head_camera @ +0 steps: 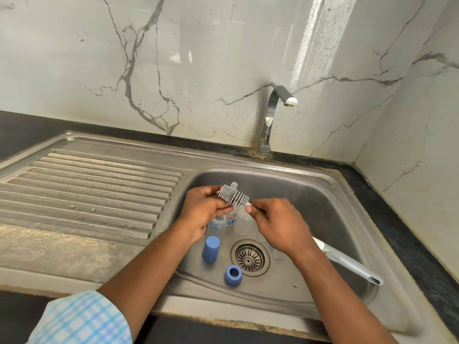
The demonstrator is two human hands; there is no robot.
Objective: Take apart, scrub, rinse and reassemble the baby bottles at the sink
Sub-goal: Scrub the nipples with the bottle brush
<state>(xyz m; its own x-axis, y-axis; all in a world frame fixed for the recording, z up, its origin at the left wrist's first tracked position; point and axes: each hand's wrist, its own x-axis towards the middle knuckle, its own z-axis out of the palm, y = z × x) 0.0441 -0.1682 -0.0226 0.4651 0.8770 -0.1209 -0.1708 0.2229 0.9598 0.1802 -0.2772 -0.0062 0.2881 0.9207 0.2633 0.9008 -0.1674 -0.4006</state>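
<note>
Over the sink basin [323,194] both hands hold a small grey bristle brush [233,196]. My left hand [207,209] grips its bristled end from the left; my right hand [275,222] pinches its white stem at the right end. Below the hands stand clear baby bottles [242,223], partly hidden. A blue bottle cap [210,249] stands upright left of the drain [249,256]. In front of the drain lies a blue screw ring [233,275]. A clear teat [278,254] shows under my right wrist.
A long grey brush handle [352,263] lies across the basin's right side. The tap [273,115] rises behind the basin with no water running. A ribbed steel drainboard [87,189] spreads to the left. Marble walls close the back and right.
</note>
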